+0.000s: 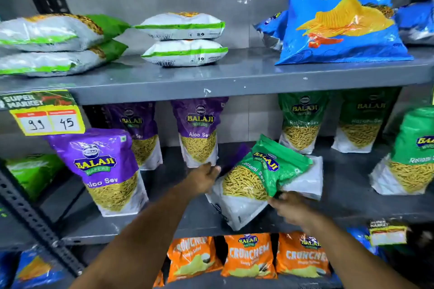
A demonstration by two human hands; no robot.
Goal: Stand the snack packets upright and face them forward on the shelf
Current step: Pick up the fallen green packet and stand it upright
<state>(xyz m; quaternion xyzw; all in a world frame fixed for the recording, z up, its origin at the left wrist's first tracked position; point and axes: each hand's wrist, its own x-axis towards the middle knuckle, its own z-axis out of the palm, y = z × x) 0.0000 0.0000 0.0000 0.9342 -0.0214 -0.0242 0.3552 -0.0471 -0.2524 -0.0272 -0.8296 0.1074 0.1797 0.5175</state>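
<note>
A green Ratlami Sev packet [258,176] leans tilted on the middle shelf [352,197], top to the upper right, over another packet [305,178] lying flat behind it. My left hand [204,178] touches its left edge. My right hand [291,209] grips its lower right side. Purple Aloo Sev packets [105,171] [199,131] stand upright to the left. Upright green packets [303,122] [413,155] stand to the right.
On the top shelf [211,80], green and white packets lie flat in stacks [47,44] [185,40], and a blue Crunchem bag [338,14] stands upright. Orange Crunchem bags [249,256] fill the shelf below. A yellow price tag [47,119] hangs at left.
</note>
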